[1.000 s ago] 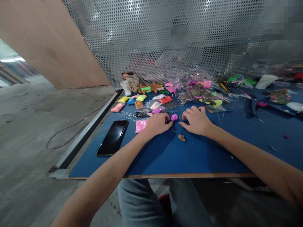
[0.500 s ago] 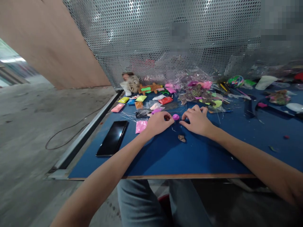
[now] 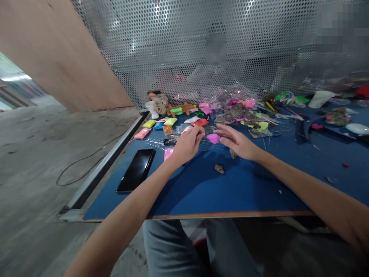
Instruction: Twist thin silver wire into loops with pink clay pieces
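Between my hands is a magenta lump of soft modelling clay, with a thin wire curving below it. My left hand is to its left, raised a little, with thumb and fingers pinched together; what they grip, if anything, is too small to make out. On the other side, my right hand has its fingers stretched out, the fingertips and thumb close beside the clay. Whether they touch it I cannot tell. A small brown lump lies nearer me on the blue table. Another brownish lump shows partly beneath my right hand.
A black phone lies at left. Behind my hands are coloured clay packets, including a red one, thin wires, and a heap of brown pieces and plastic. A perforated metal panel stands at the back; a white cup is at right.
My left hand has lifted and drawn back left from the clay. My right hand's fingers have straightened. The clay looks wider and flatter, and the brownish lump under my right hand has come into view.
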### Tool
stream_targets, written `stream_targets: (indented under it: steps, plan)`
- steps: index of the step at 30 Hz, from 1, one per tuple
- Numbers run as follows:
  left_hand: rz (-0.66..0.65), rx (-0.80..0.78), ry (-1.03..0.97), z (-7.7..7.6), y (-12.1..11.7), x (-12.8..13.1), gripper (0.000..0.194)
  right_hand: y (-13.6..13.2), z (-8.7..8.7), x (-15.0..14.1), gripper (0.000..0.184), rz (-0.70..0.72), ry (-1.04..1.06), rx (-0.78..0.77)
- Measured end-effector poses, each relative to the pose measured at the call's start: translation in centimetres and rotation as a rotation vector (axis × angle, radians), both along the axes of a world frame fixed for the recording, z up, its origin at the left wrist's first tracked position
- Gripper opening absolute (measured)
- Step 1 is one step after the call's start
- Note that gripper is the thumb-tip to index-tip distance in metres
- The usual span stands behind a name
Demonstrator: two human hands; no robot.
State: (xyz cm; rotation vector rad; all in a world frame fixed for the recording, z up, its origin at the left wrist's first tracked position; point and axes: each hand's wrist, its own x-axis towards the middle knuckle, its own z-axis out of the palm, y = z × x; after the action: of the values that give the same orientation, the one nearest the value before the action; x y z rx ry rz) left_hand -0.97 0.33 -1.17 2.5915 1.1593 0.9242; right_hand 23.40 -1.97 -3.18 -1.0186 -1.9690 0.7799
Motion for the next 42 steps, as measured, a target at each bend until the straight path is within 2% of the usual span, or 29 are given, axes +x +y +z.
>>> stream_targets:
  steps: [3,6,9,12,15,17,19,21,23,25,28,32,34,36,38,42]
  plan:
    - [-0.033,-0.031,-0.013,0.1,-0.2,0.1,0.02,-0.1,0.2,-0.1,0.048,0.13,0.034,-0.129]
    - [-0.088,-0.058,-0.092,0.2,-0.5,0.4,0.018,-0.3,0.7,-0.3,0.041,0.141,0.059,-0.126]
    - [-0.163,-0.164,-0.239,0.1,-0.8,0.7,0.019,-0.4,1.0,-0.3,0.036,0.087,0.109,-0.057]
    - [-0.264,-0.349,-0.472,0.0,-1.0,1.2,0.022,-0.4,0.8,-0.3,0.034,0.049,0.233,-0.022]
    - [-0.348,-0.549,-0.643,0.1,-0.9,1.4,0.027,-0.2,0.5,-0.1,0.035,-0.085,0.327,0.079]
    - [-0.37,-0.606,-0.705,0.2,-0.8,1.4,0.028,0.2,0.4,0.2,0.036,-0.209,0.279,0.191]
    - [-0.379,-0.611,-0.75,0.3,-0.6,1.3,0.027,0.6,0.3,0.5,0.036,-0.291,0.068,0.268]
    - [-0.37,-0.604,-0.755,0.3,-0.4,1.2,0.028,1.1,0.4,0.8,0.034,-0.348,-0.24,0.298]
    - [-0.346,-0.587,-0.721,0.2,-0.3,1.1,0.028,1.2,0.8,1.0,0.033,-0.409,-0.42,0.324]
    - [-0.332,-0.557,-0.674,-0.1,-0.3,1.1,0.028,0.8,1.5,1.0,0.035,-0.428,-0.377,0.366]
    - [-0.322,-0.494,-0.545,-0.3,-0.8,1.2,0.026,-0.5,2.5,0.6,0.036,-0.363,-0.2,0.417]
    - [-0.28,-0.422,-0.364,0.0,-1.7,1.4,0.026,-1.6,2.4,-0.3,0.028,-0.139,-0.293,0.425]
    - [-0.269,-0.438,-0.38,0.3,-1.9,1.4,0.028,-1.6,1.8,-0.7,0.029,-0.128,-0.297,0.366]
    - [-0.288,-0.505,-0.471,0.6,-1.8,1.3,0.03,-1.4,1.3,-0.9,0.039,-0.173,-0.213,0.243]
    - [-0.343,-0.644,-0.583,0.8,-1.6,1.1,0.033,-1.3,1.1,-0.9,0.048,-0.209,-0.103,0.135]
    - [-0.468,-1.027,-0.733,0.6,-1.5,0.9,0.036,-1.4,1.4,-0.7,0.052,-0.262,0.026,0.115]
